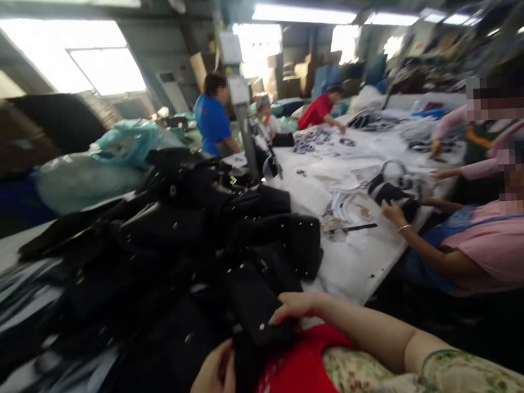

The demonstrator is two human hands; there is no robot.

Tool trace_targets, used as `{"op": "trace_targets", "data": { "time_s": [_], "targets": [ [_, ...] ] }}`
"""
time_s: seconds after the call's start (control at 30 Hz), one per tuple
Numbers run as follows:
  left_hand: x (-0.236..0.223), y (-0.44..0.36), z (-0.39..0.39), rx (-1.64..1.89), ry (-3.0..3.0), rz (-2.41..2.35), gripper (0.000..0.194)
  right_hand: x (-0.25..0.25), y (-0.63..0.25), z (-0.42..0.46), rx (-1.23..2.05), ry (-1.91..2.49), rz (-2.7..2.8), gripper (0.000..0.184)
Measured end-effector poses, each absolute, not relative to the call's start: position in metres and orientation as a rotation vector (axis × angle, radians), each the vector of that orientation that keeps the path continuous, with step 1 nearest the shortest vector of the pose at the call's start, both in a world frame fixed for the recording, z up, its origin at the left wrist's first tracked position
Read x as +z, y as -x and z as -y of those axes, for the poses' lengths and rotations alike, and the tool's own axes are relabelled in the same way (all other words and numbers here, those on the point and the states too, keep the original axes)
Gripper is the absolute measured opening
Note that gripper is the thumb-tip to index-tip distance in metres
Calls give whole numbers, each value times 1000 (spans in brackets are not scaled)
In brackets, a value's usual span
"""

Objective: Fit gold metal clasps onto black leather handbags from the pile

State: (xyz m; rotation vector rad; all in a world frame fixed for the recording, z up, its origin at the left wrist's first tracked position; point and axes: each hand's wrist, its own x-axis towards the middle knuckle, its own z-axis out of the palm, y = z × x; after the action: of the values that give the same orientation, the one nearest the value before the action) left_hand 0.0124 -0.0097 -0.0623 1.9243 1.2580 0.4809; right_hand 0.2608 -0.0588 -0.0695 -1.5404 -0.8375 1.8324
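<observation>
I look through one head-worn camera, forward and down: the bare left hand (214,373) and bare right hand (298,307) sit low and close, the heap of black, metal-studded goods (165,227) nearby, the long white-topped table (345,265) stretching away toward a bright, four-sided window (97,62).

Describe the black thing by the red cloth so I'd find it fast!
Find the big black pile on the white table. At its near edge, by the red cloth, is a black thing with a flat face; unlike its neighbours, the camera wearer's right hand grips it.
</observation>
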Motion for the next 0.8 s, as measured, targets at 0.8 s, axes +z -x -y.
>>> {"op": "trace_targets", "data": {
  "time_s": [0.8],
  "targets": [
    [-48, -26, 30, 350, -2252, -1062, 12, -92, -239, 78, 1451, 1599, 1642, 48]
  ]
}}
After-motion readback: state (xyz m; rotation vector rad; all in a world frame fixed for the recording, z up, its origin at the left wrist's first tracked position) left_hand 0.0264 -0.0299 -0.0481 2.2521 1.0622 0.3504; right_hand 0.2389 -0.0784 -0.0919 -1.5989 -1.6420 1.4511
